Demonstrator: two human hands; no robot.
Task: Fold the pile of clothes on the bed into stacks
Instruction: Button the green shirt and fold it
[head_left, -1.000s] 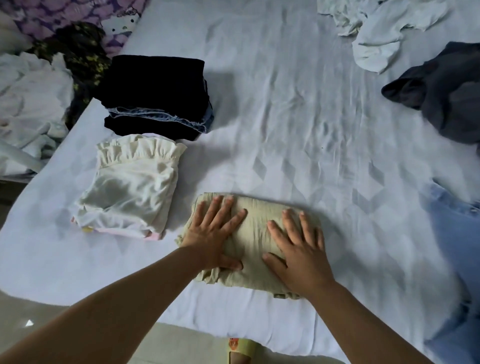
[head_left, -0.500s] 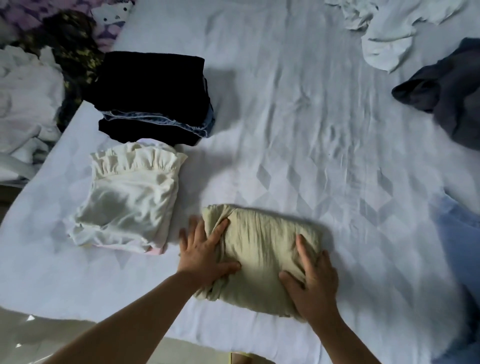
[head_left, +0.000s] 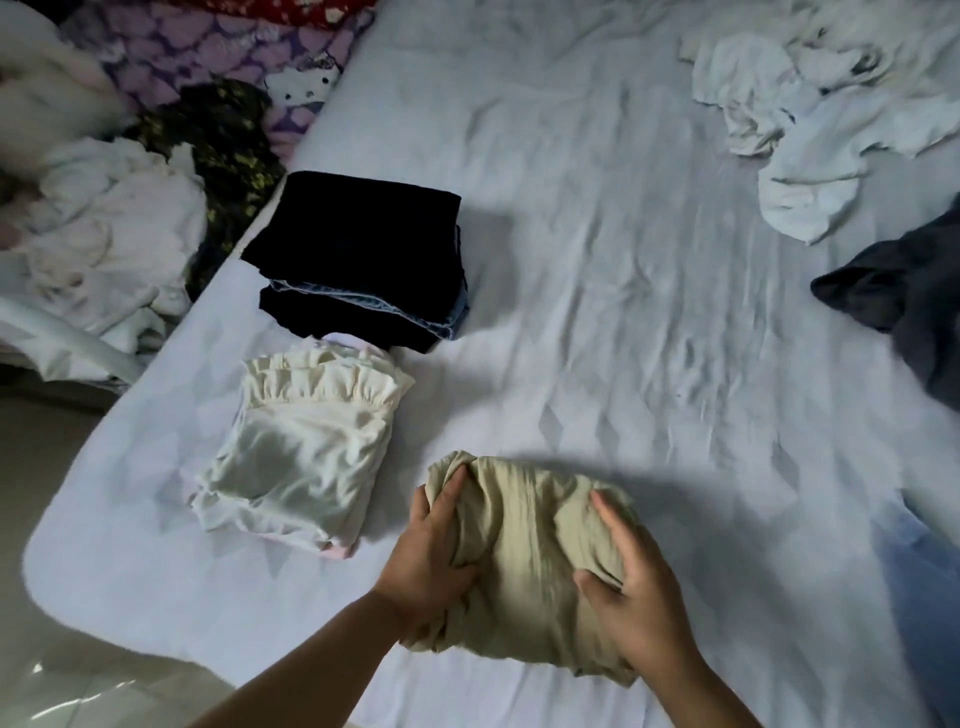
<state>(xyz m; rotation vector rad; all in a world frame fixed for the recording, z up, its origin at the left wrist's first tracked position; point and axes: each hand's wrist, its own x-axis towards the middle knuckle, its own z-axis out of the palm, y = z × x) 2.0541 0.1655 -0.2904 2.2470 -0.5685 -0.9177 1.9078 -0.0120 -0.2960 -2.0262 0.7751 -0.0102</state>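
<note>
At the far left, off the edge of the bed (head_left: 597, 218), I see a loose heap of pale clothes (head_left: 98, 244) with a dark yellow-flecked garment (head_left: 228, 150) beside it; whether those belong to the job I cannot tell. Moving right, two finished stacks sit on the sheet: a dark stack (head_left: 358, 260) with a strip of denim showing in its layers, and nearer to me, just touching its near edge, a cream ruffled stack (head_left: 306, 447).

Then my hands. My left hand (head_left: 431, 545) grips the left end of the folded beige garment (head_left: 530, 551), thumb over the top and fingers tucked underneath. My right hand (head_left: 631, 582) clamps the right end the same way, thumb pressing in on the near side. The bundle sits at the near edge of the bed, just right of the cream stack and apart from it. It bunches a little between my palms, so I judge I am lifting it.

The step in hand, as I read it, is carrying this finished fold to a stack. The next move calls for keeping both ends squeezed so the layers do not slide open, then setting it down square on the cream stack or starting a new one beside it.

To the right, unfolded work remains: crumpled white clothes (head_left: 810, 119) far right, a dark grey garment (head_left: 909, 301) below them, and light blue fabric (head_left: 930, 587) at the near right edge.
</note>
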